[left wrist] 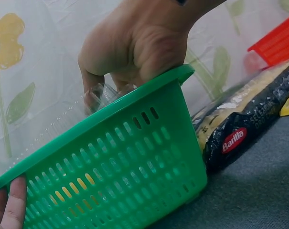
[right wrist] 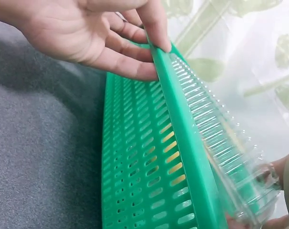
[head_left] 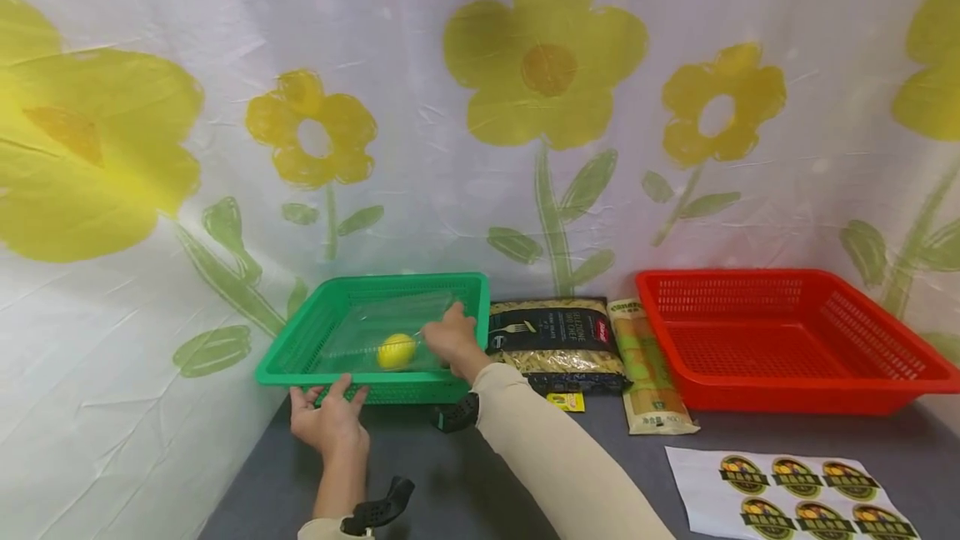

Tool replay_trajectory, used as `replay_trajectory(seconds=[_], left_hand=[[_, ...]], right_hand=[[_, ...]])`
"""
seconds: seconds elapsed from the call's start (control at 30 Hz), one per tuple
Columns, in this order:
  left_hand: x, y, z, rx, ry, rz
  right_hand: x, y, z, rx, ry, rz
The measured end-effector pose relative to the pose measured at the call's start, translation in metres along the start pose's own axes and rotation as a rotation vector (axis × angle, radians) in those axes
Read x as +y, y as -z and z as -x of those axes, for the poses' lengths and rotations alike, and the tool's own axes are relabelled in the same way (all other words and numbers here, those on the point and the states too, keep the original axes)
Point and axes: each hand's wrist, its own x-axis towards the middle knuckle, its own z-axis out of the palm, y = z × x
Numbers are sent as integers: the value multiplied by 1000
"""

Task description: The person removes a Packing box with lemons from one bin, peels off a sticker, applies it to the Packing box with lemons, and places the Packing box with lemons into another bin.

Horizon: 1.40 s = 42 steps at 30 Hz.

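At green basket (head_left: pixel 405 377) — right hand (head_left: pixel 453 342), container (head_left: pixel 386 317)

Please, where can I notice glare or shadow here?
Head view: faint shine on the clear plastic container; left wrist view: glints on the Barilla bag; right wrist view: highlights along the container's ridges, soft shadow on the table beside the green basket.

My sleeves (head_left: pixel 555 452) are plain cream. My basket (head_left: pixel 420 392) is bright green, the plastic container (head_left: pixel 375 315) clear, the ball (head_left: pixel 396 351) yellow. The other basket (head_left: pixel 780 394) is red, the tabletop (head_left: pixel 270 490) dark grey, the white backdrop (head_left: pixel 427 215) patterned with yellow flowers (head_left: pixel 550 69).
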Motion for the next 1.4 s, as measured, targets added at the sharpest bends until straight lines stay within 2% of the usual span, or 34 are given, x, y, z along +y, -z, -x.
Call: replay_trajectory(seconds=[0.2, 0.33, 0.53, 0.73, 1.03, 1.4], left_hand=[[0, -1, 0, -14, -11, -2], [5, -1, 0, -24, -22, 7], [5, -2, 3, -27, -2, 13], [3, -2, 1, -25, -14, 7], [2, 5, -2, 14, 17, -5], [-2, 0, -2, 0, -5, 12]], right_hand=[[-1, 3, 5, 10, 21, -44], [-3, 3, 9, 22, 63, -32], [-5, 9, 13, 56, 79, -72], [-6, 21, 17, 59, 98, -89], [-10, 35, 23, 97, 103, -146], [-19, 64, 38, 108, 130, -196]])
